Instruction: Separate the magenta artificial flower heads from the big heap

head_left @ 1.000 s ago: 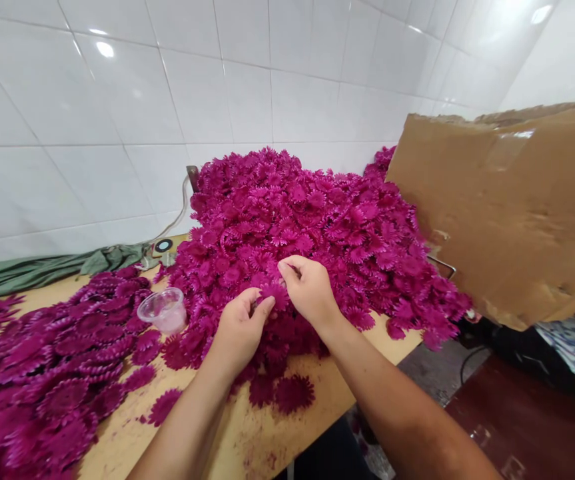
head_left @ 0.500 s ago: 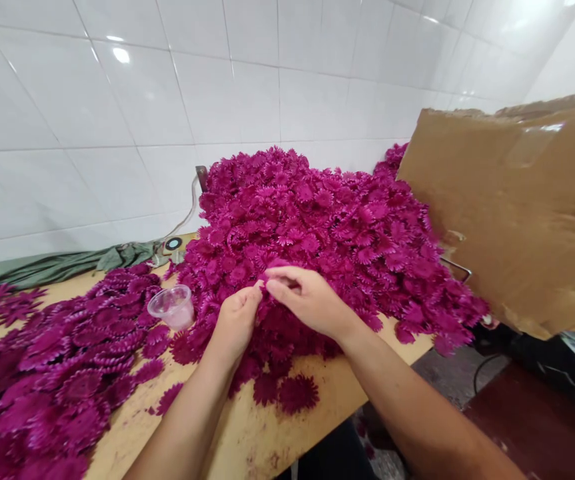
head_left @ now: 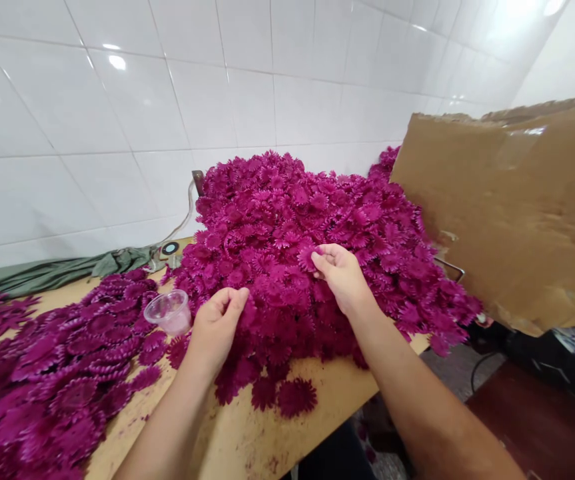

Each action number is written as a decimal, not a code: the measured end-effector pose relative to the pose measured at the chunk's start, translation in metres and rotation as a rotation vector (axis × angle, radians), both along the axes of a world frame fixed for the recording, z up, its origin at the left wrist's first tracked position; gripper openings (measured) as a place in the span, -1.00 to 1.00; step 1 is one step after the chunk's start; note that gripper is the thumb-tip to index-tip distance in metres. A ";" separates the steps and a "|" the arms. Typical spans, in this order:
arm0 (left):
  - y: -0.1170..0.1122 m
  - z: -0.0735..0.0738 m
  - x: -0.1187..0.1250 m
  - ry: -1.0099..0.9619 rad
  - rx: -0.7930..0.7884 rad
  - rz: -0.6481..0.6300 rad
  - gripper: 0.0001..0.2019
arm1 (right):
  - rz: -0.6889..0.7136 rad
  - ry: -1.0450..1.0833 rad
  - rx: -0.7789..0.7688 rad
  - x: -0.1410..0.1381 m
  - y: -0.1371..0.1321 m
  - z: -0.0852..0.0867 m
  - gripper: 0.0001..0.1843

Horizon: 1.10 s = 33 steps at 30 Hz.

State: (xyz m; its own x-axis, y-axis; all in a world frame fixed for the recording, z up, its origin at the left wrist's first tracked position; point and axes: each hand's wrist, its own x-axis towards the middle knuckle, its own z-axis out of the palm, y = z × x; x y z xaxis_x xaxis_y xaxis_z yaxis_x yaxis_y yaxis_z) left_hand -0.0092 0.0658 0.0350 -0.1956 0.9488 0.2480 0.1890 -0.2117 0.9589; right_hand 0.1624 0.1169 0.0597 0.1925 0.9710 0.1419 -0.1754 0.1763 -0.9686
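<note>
My right hand (head_left: 340, 270) pinches the edge of a magenta fabric flower (head_left: 307, 256) between thumb and fingertips, over the upper front of a large flower heap (head_left: 287, 220). To its left and lower, my left hand (head_left: 217, 327) is closed in a pinch with the thumb against the bent index finger. Magenta petals show just beyond its fingertips, but whether anything is held there I cannot make out. The hands are apart. Left of my left hand stands a clear plastic cup (head_left: 170, 312) with something pale inside.
A second pile of flat magenta flowers (head_left: 72, 360) covers the left of the wooden table (head_left: 247, 440). Green cloth (head_left: 67, 270) lies along the tiled wall (head_left: 177, 113). A large cardboard sheet (head_left: 507, 220) leans at the right. Single flowers (head_left: 297, 397) lie near the front edge.
My hands, together over the heap before, have separated. The right moved up and right with a flower at its fingertips; the left moved a little down and left. The view shifted slightly.
</note>
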 end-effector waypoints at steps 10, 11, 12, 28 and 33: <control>0.002 0.001 0.014 0.547 0.456 0.106 -0.78 | 0.176 -0.125 0.106 -0.015 -0.016 -0.022 -0.87; 0.001 0.002 0.018 0.525 0.448 0.063 -0.79 | 0.174 -0.143 0.112 -0.016 -0.017 -0.023 -0.86; 0.000 0.002 0.022 0.500 0.433 0.028 -0.78 | 0.164 -0.163 0.122 -0.017 -0.018 -0.024 -0.85; 0.010 0.006 0.042 -0.511 -0.054 0.004 -0.82 | 0.254 -0.194 0.173 -0.026 -0.040 -0.017 -0.78; 0.017 0.022 0.034 -0.867 -0.207 0.086 -0.88 | 0.245 -0.237 0.236 -0.024 -0.052 -0.023 -0.76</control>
State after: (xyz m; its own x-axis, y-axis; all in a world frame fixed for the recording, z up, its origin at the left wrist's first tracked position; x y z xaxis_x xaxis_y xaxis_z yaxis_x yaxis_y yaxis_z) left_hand 0.0250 0.0828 0.0574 -0.3067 0.9317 -0.1945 -0.6128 -0.0369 0.7894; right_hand 0.1383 0.0646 0.0371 -0.1051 0.9195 0.3787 -0.0168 0.3791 -0.9252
